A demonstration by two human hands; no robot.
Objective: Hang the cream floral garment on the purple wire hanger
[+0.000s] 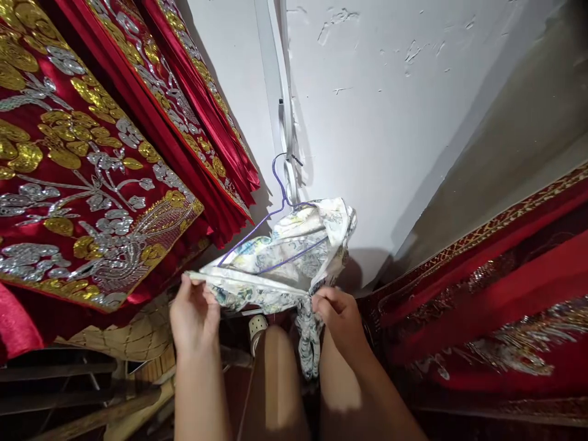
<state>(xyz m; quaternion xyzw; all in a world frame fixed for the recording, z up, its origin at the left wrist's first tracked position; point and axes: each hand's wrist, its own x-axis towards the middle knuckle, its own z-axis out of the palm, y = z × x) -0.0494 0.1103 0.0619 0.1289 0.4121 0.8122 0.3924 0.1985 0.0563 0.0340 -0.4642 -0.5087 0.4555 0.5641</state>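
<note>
The left hand [195, 315] is nearest, and its thumb and fingers pinch the left end of the top edge of some flowery clothes [298, 236]. The right hand [340, 312] pinches the same clothes farther along, where the cloth bunches up. A crinkly bit [309, 346] dangles below, between the bare knees. I can't tell if it's a sleeve or a strap.

The cloth looks thin, soft and light, so it would likely flop and fold unless held at two spots. The edge seems the best place to pinch. Hard tugs might stretch it or pull it crooked.

The clothes hang on a thin purple hanger [284, 197], which looks stiffer and maybe a bit slippery. Its hook is up by a white strip [283, 73], in front of the bumpy white wall [390, 122].
</note>
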